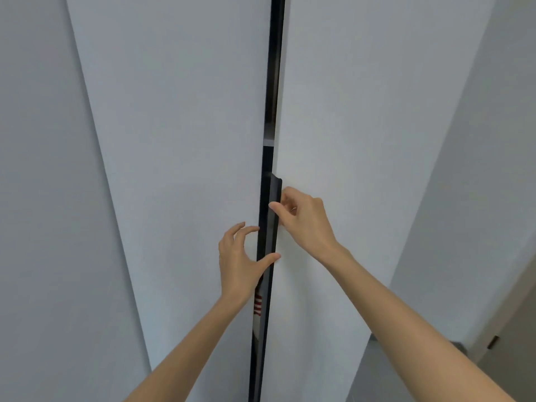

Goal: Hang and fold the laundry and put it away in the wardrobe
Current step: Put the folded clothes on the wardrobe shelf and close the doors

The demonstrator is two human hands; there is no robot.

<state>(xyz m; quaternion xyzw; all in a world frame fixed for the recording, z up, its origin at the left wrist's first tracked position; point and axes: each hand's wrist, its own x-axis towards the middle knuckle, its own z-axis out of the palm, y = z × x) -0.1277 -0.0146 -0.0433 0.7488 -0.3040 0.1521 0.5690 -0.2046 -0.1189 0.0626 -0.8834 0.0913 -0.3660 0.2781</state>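
**Doors nearly closed, both hands at the gap**

My right hand (304, 219) grasps the black handle (274, 230) on the edge of the right door (362, 126). The thumb lies on the handle's front and the fingers curl in on its door side.

My left hand (237, 256) holds nothing. Its fingers are loosely curled, with the tips at the edge of the left door (188, 140). The thumb reaches across the gap (274, 68) and touches the handle's lower end.

The two pale doors stand almost shut, with only a narrow dark slit between them. Through the slit, below my left hand, a garment (257, 304) with red and white stripes shows inside; I cannot tell whether it hangs or lies folded. Higher up, a pale shelf edge (268, 142) crosses the gap.

A pale wall (478, 169) stands to the right of the doors.
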